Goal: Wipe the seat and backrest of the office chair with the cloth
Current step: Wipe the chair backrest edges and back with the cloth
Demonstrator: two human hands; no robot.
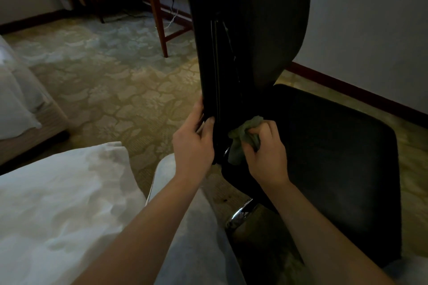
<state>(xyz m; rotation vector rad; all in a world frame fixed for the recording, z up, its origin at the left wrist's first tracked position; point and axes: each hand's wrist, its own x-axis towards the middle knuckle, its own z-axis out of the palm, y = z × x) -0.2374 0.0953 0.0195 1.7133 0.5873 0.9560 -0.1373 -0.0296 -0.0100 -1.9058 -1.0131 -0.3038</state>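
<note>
Two hands work low on the chair, with the cloth balled in the right.

Nearest, a white duvet (58, 203) lies left of both forearms. The left hand (193, 143) has its fingers (199, 106) clasped on the backrest's (250, 30) side edge (thumb on the near face, the rest curled behind). Just right of them, the right hand's (266, 155) fingers (266, 129) are clenched round the green cloth (243, 139), which sits against the foot of the backrest where it meets the seat (335, 157). The black seat spreads right of those fingers, and a chrome leg (240, 213) shows below them. The backrest rises above both hands. Patterned carpet (104, 76) stretches beyond, up and left of the fingers.
</note>
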